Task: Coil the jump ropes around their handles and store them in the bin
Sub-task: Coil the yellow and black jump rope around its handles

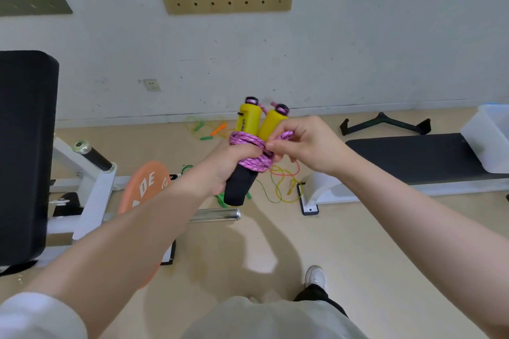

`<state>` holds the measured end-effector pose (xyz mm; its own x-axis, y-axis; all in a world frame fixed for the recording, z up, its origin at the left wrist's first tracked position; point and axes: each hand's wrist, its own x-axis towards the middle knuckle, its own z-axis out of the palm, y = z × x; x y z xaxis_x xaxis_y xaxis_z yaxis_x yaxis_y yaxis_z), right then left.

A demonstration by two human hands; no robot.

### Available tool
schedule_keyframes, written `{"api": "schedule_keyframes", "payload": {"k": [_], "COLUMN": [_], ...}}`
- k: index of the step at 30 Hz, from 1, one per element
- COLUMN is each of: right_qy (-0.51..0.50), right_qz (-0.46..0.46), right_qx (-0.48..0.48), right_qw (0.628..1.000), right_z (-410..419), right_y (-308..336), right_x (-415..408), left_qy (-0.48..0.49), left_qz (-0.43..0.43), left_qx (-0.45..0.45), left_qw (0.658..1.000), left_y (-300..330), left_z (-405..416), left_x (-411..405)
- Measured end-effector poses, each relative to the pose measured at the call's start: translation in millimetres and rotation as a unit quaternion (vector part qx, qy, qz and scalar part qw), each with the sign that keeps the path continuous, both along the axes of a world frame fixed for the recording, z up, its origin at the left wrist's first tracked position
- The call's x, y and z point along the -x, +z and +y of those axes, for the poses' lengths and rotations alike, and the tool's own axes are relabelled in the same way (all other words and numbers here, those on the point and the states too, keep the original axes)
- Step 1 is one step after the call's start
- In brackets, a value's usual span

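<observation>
My left hand [230, 164] grips two jump rope handles [249, 125] side by side, yellow at the top and black foam at the bottom. A pink rope [249, 142] is coiled in several turns around their middle. My right hand [298, 143] pinches a loop of that pink rope at the right side of the coil. More ropes lie on the floor behind: a yellow-green one with green and orange handles [212, 129] and a yellow, orange and green tangle [285, 183]. The clear plastic bin [489, 139] stands on the bench at the far right.
A black padded bench [413, 155] on a white frame stretches to the right. On the left are a black seat pad [24, 157], a white machine frame, an orange weight plate [146, 184] and a chrome bar end [217, 215]. A black cable handle [384, 125] lies by the wall.
</observation>
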<state>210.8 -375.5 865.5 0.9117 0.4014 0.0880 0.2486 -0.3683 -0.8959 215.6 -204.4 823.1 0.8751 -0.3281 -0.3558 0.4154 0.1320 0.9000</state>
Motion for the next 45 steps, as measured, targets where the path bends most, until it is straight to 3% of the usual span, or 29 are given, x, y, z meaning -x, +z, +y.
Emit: {"api": "schedule_keyframes", "payload": {"k": [2, 5, 8, 11, 13, 17, 20, 24, 27, 31, 34, 38, 45], "right_qy": [0.013, 0.005, 0.026, 0.045, -0.001, -0.109, -0.152, -0.223, -0.231, -0.226, -0.206, -0.154, -0.105], "right_qz": [-0.037, -0.015, 0.062, 0.102, 0.115, 0.138, 0.126, 0.067, -0.079, -0.268, -0.305, -0.376, -0.367], "right_qx": [0.055, 0.008, -0.065, -0.056, -0.054, -0.155, -0.14, -0.114, 0.038, 0.142, 0.13, 0.198, 0.244], "right_qw": [0.998, 1.0, 0.996, 0.992, 0.992, 0.972, 0.97, 0.966, 0.969, 0.926, 0.921, 0.892, 0.892], "right_z": [-1.3, 0.2, -1.1, -2.5, -1.5, 1.1, 4.7, 7.2, 6.7, 3.4, 2.3, 0.5, -1.4], "right_y": [0.3, 0.8, 0.2, -2.7, -5.7, -10.2, -10.6, -10.4, -10.7, -20.8, -24.4, -25.9, -21.8], "right_x": [1.1, -0.7, -3.0, -3.6, -3.5, -1.4, 3.8, 4.3, 2.0, 5.9, 6.9, 5.0, 1.7], "left_qy": [-0.005, 0.019, 0.007, -0.033, -0.068, -0.063, -0.039, -0.043, -0.023, -0.003, 0.005, 0.012, -0.011], "left_qz": [-0.093, -0.154, -0.121, -0.097, -0.102, -0.074, -0.046, -0.047, -0.035, -0.026, -0.022, -0.021, -0.042], "left_qx": [-0.088, -0.145, -0.141, -0.133, -0.122, -0.071, -0.032, -0.019, -0.017, -0.003, -0.005, -0.027, -0.046], "left_qw": [0.992, 0.977, 0.983, 0.986, 0.985, 0.993, 0.998, 0.998, 0.999, 1.0, 1.0, 0.999, 0.998], "left_y": [2.8, 10.3, 11.9, 13.7, 14.0, 17.9, 13.9, 12.2, 13.0, 15.4, 16.1, 16.8, 16.7], "left_z": [-2.1, -3.4, -2.0, -3.5, -8.4, -18.5, -19.7, -23.5, -27.0, -28.9, -28.3, -24.9, -16.0], "left_x": [-3.7, -8.8, -10.6, -5.2, -3.2, 3.4, 8.8, 13.9, 16.9, 17.0, 15.0, 14.0, 12.1]}}
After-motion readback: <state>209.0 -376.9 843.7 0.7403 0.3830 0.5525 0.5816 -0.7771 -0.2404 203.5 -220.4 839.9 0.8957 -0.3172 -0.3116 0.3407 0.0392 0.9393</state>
